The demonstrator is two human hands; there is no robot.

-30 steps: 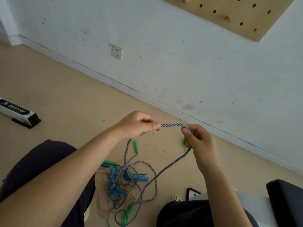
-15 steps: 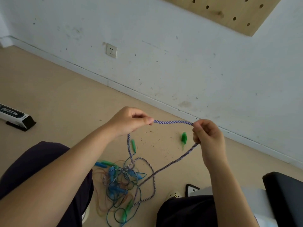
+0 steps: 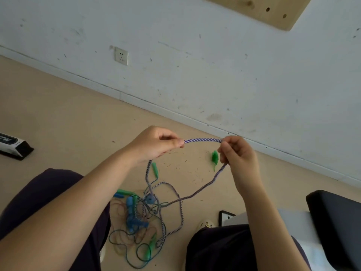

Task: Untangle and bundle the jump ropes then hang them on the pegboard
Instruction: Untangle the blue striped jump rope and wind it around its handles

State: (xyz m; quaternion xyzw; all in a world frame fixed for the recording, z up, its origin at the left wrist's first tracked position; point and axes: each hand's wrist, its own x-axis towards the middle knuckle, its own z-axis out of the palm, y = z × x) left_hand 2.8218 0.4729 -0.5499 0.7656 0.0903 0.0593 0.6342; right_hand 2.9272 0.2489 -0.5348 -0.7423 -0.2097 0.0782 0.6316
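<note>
A purple-and-white braided jump rope [image 3: 203, 140] stretches in a short arc between my two hands above the floor. My left hand [image 3: 154, 144] pinches one side of it. My right hand [image 3: 237, 153] grips the other side, and both strands drop from there into a tangle of ropes [image 3: 144, 218] with blue and green handles on the floor between my knees. A green handle [image 3: 214, 157] lies on the floor just left of my right hand. The wooden pegboard [image 3: 273, 10] hangs on the wall at the top right, cut off by the frame.
A wall socket [image 3: 121, 56] sits low on the white wall. A black-and-white box [image 3: 13, 146] lies on the floor at the left edge. A black seat [image 3: 336, 222] is at the lower right, with a small black device [image 3: 225, 216] on the floor beside it.
My hands have moved apart and risen a little, so the rope span between them is longer. The view has tilted down, and less of the pegboard shows.
</note>
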